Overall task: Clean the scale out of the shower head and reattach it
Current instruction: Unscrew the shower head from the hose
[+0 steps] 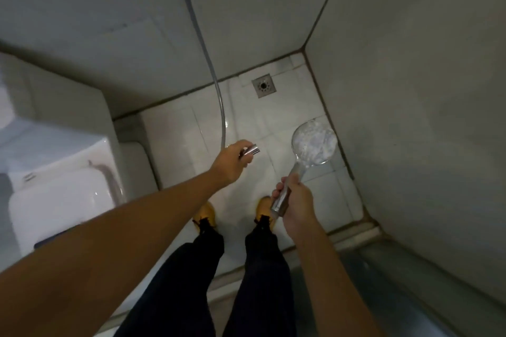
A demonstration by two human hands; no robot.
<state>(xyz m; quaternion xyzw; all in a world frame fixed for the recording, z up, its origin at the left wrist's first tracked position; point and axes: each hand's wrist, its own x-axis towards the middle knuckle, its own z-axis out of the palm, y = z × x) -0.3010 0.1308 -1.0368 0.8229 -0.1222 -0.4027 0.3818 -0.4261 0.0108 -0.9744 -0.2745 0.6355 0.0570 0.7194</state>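
Shower head [314, 144] detached, face still white-caked at 2 o'clock, right hand [295, 206] gripping its handle, left hand [231, 163] closed on hose [219, 90] end fitting [251, 150] just beside; descaling and reattaching look undone.

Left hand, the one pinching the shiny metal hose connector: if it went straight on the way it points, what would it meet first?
Probably the round clear shower head, held in the right hand. The left hand aims its chrome connector up and rightward, with bare white floor tile between them. Depth is unclear; it may pass above it.
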